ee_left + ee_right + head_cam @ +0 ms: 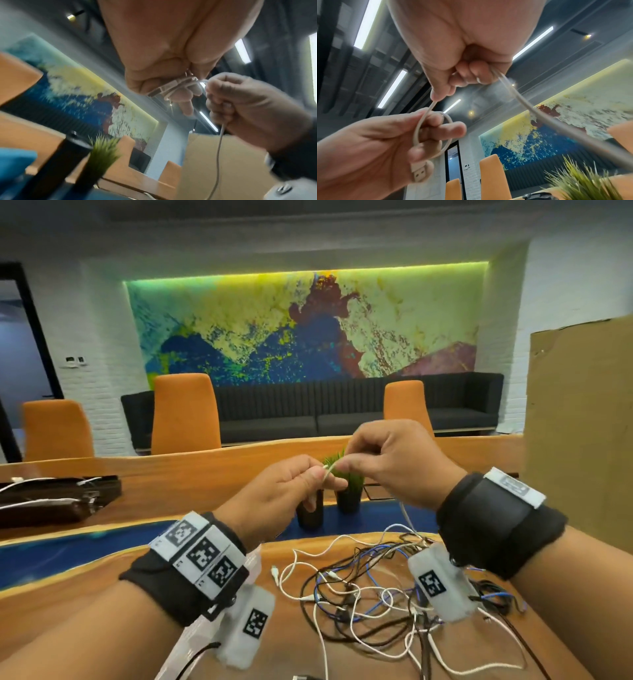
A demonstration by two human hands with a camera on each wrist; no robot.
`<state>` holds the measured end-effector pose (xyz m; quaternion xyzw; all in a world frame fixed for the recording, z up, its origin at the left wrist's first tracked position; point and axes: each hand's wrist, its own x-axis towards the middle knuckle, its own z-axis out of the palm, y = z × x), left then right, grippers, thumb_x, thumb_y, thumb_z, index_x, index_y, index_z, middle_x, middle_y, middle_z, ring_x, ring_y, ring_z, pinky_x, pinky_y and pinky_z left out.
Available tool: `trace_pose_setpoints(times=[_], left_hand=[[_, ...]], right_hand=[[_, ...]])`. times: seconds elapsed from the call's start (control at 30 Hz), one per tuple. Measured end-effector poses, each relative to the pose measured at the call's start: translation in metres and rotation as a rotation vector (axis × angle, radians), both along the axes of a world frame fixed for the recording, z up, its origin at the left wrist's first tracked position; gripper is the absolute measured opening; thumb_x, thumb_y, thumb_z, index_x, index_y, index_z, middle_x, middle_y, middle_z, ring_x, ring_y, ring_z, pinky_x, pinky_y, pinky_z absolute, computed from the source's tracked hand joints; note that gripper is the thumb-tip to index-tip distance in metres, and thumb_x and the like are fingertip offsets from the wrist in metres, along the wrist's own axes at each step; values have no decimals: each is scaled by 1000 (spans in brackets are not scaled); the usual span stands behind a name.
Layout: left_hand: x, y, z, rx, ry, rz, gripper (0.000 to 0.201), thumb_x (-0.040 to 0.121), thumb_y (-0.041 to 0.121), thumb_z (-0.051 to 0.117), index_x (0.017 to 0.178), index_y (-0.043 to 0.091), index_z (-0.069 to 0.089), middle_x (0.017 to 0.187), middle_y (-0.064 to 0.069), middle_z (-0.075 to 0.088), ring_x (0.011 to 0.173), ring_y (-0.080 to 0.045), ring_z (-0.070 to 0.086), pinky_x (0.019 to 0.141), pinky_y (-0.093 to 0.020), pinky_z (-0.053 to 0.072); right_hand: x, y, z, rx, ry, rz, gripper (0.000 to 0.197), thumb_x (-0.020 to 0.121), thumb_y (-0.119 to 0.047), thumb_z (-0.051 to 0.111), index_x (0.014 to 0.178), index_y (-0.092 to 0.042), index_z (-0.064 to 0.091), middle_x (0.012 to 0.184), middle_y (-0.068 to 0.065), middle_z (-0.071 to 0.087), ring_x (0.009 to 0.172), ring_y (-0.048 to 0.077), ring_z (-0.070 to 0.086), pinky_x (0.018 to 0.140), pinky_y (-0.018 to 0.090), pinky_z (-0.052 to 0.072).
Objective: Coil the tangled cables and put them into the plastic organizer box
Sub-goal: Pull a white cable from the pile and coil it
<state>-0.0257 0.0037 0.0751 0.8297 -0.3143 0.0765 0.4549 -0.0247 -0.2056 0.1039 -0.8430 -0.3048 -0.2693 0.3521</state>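
Both hands are raised above the wooden table (85, 604) with one white cable (329, 470) stretched between them. My left hand (327, 481) holds a small loop (415, 135) of it wound round its fingers, the USB plug (419, 174) tucked against the palm. My right hand (346, 464) pinches the same cable just beyond the loop, and the rest hangs down (219, 148) to the tangled cables (373, 587), white, black and blue, on the table below. A clear plastic edge (178, 655), perhaps the organizer box, shows under my left wrist, mostly hidden.
Two dark pots, one holding a green grass plant (347, 494), stand just behind the hands on the table's blue strip. A brown case (51, 501) with white cables lies far left. A tall cardboard sheet (582, 422) stands at the right. Orange chairs line the far side.
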Motion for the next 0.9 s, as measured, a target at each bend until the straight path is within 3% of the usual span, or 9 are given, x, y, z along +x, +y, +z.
trace_pose_setpoints(times=[0.13, 0.23, 0.37, 0.5, 0.6, 0.7, 0.8, 0.83, 0.9], left_hand=[[-7, -2, 8, -249, 291, -120, 28, 108, 21, 35, 102, 7, 59, 115, -10, 75, 68, -10, 49, 63, -24, 38], [-15, -6, 19, -527, 481, -237, 29, 106, 22, 36, 88, 14, 58, 118, -16, 73, 70, -11, 52, 65, -28, 38], [-9, -11, 26, -733, 498, -283, 23, 103, 27, 39, 87, 18, 54, 128, -11, 70, 89, -15, 63, 83, -38, 47], [7, -6, 15, -316, 44, 25, 22, 106, 28, 42, 107, 17, 61, 121, -1, 72, 109, -9, 68, 87, -26, 53], [17, 4, 4, 35, -172, 81, 21, 106, 25, 45, 112, 14, 62, 114, 7, 68, 111, -2, 62, 92, -21, 50], [14, 9, -1, 107, -172, 34, 21, 107, 25, 43, 104, 14, 61, 95, 6, 65, 89, -7, 62, 80, -27, 51], [4, 8, 0, -28, -20, -22, 30, 108, 23, 39, 103, 6, 64, 82, 4, 65, 73, -2, 57, 69, -18, 45], [2, 9, 2, -84, 55, -51, 33, 107, 25, 40, 103, 5, 66, 83, 1, 68, 71, -3, 56, 66, -18, 42], [-5, 10, 7, -212, 205, -143, 35, 105, 33, 43, 100, 13, 71, 104, -23, 69, 74, -15, 50, 65, -25, 36]], right_hand=[[18, 3, -6, 342, 74, 24, 5, 87, -15, 71, 86, -11, 74, 82, 9, 70, 73, 16, 61, 70, 32, 53], [29, 9, -24, 488, 186, -24, 14, 95, -17, 62, 94, -7, 72, 84, 12, 69, 69, 7, 57, 62, 26, 50], [26, 22, -50, 238, 358, 19, 19, 99, -21, 56, 97, -12, 73, 68, -2, 61, 55, -2, 51, 58, 20, 43], [5, 28, -43, -215, 239, 39, 19, 98, -29, 57, 85, -20, 68, 71, -6, 61, 65, 7, 55, 63, 27, 47], [-1, 22, -22, -279, 88, 2, 20, 93, -28, 62, 77, -19, 70, 66, -5, 61, 62, 9, 55, 60, 32, 47], [0, 12, -4, -145, 11, 35, 12, 87, -29, 72, 79, -20, 74, 68, -5, 67, 63, 9, 60, 60, 30, 51], [3, 8, 6, -31, -34, 63, 6, 83, -23, 76, 81, -18, 74, 73, -6, 68, 68, 7, 63, 62, 22, 53], [4, 8, 7, 17, -41, 72, 5, 83, -21, 76, 82, -16, 74, 75, -5, 69, 71, 9, 64, 65, 24, 54], [11, 7, 3, 165, -17, 71, 6, 85, -17, 73, 86, -11, 74, 80, 3, 71, 75, 16, 65, 68, 29, 55]])
